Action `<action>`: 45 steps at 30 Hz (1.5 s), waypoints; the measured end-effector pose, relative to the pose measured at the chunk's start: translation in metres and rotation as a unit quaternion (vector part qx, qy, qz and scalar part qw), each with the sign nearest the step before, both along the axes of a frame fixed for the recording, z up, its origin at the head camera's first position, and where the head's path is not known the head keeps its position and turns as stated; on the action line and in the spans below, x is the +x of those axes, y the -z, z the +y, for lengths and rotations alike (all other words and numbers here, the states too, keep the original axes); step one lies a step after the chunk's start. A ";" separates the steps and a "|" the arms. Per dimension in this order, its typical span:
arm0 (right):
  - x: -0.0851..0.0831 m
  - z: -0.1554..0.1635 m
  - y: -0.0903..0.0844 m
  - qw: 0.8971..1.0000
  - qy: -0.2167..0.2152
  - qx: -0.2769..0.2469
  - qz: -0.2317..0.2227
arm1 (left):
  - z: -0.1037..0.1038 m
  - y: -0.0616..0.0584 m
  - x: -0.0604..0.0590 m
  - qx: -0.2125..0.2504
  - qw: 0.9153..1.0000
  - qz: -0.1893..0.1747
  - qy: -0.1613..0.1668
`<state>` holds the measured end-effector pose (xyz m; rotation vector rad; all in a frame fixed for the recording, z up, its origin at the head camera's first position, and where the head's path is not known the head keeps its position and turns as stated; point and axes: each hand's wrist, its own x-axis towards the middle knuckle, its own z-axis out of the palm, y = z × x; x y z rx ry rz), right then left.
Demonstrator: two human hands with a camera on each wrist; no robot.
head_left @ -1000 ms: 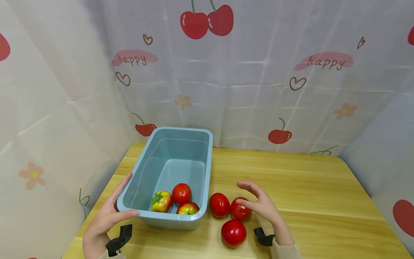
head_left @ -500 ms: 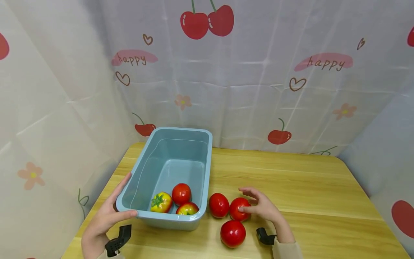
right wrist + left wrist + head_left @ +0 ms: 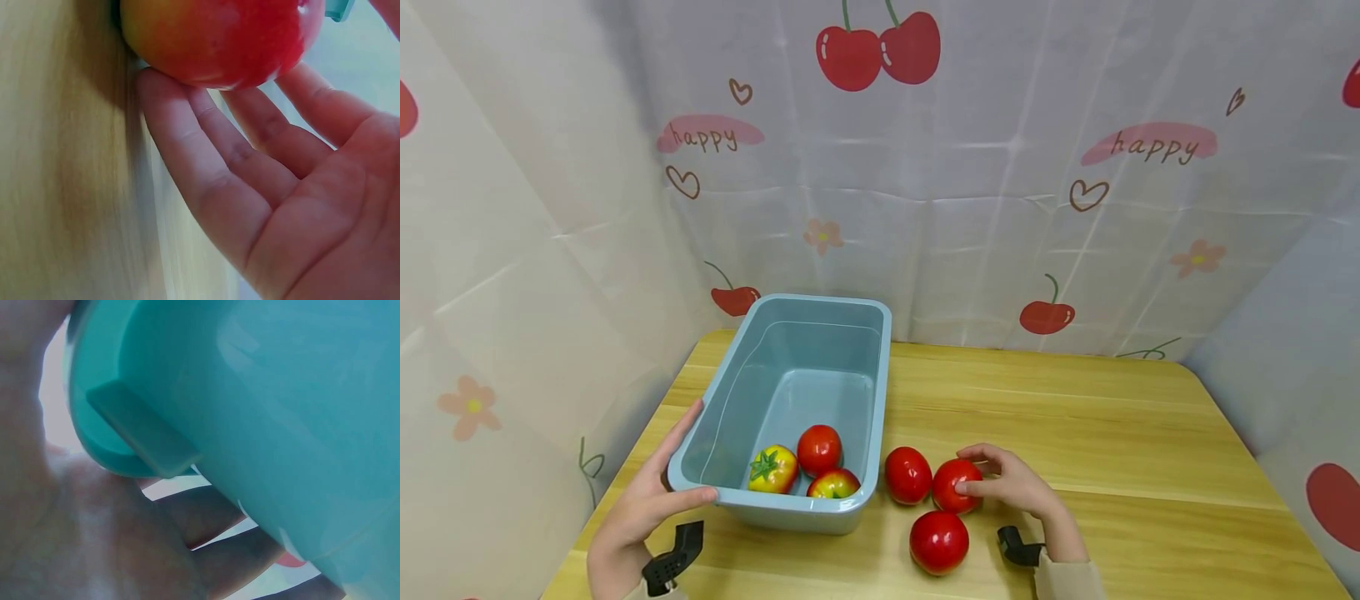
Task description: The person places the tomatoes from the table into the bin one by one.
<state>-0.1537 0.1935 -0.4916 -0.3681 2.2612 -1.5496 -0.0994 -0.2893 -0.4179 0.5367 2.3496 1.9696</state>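
Note:
My left hand (image 3: 636,517) grips the near left corner of a light blue plastic bin (image 3: 886,375), thumb over the front rim and fingers along the outer left side. The left wrist view shows the fingers under the bin (image 3: 300,412) wall. Inside the bin lie a yellow tomato with a green calyx (image 3: 773,469), a red tomato (image 3: 820,451) and a red-yellow tomato (image 3: 833,484). My right hand (image 3: 1018,487) holds a red tomato (image 3: 953,487) on the table, thumb at its front and fingers behind. In the right wrist view, fingertips touch a red tomato (image 3: 219,37) with a yellowish side.
Right beside the held tomato lies another red tomato (image 3: 908,476), close to the bin's right wall. One more red tomato (image 3: 939,542) sits nearer the front. The wooden table (image 3: 1112,433) backs onto a white curtain (image 3: 970,250) printed with cherries, which also hangs at both sides.
My right hand has come down from above the tomato and its fingers have closed around it. My left hand has kept its grip on the bin.

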 end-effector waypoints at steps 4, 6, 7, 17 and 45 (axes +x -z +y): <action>0.000 0.000 -0.001 1.000 0.001 0.009 0.006 | 0.000 0.000 0.000 0.003 1.000 -0.002 0.001; 0.000 0.000 -0.002 1.000 0.001 0.012 0.010 | 0.000 0.000 0.000 0.003 1.000 -0.005 0.001; 0.000 0.000 -0.003 1.000 0.003 0.014 0.011 | 0.000 0.000 0.000 0.003 1.000 -0.005 0.000; 0.002 0.002 -0.009 0.999 0.038 0.011 0.025 | 0.000 -0.001 0.001 0.000 1.000 -0.019 -0.005; 0.014 -0.011 -0.055 0.985 0.094 -0.082 0.119 | 0.000 0.002 0.001 -0.009 1.000 -0.008 -0.012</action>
